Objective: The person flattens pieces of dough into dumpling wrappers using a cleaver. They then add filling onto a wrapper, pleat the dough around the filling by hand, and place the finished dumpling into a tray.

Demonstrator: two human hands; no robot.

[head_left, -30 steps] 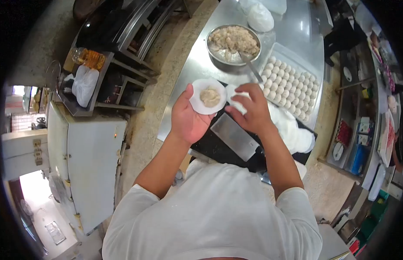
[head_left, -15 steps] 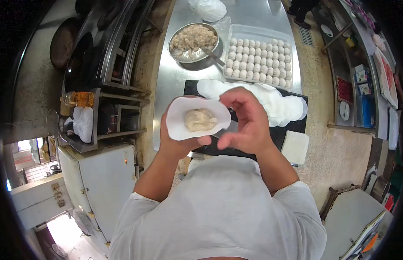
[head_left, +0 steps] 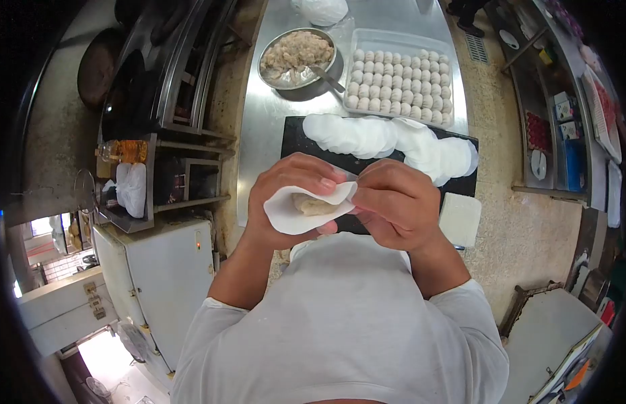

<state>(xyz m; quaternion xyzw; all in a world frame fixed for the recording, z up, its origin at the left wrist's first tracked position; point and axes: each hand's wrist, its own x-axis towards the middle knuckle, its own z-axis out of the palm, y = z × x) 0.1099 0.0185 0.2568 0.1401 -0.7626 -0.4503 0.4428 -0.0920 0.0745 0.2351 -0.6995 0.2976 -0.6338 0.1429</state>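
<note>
Cupped in my left hand (head_left: 276, 195) is a round white dumpling wrapper (head_left: 286, 215), its edges curling up around a lump of pale filling (head_left: 311, 204). My right hand (head_left: 400, 205) pinches the wrapper's right edge between thumb and fingers, folding it together there. Toward the left the wrapper still gapes, so the filling shows. Just beyond my hands, overlapping stacks of white wrappers (head_left: 353, 135) lie across a black board (head_left: 296, 145).
A metal bowl of filling (head_left: 296, 57) with a utensil handle (head_left: 330, 79) sticking out stands at the back left. Beside it, a clear tray (head_left: 400, 39) holds rows of pleated dumplings. A white folded cloth or block (head_left: 460, 221) sits at the board's right edge.
My right hand has moved from hovering open beside the wrapper to pinching its right edge. The wrapper has gone from spread wide to partly folded over the filling.
</note>
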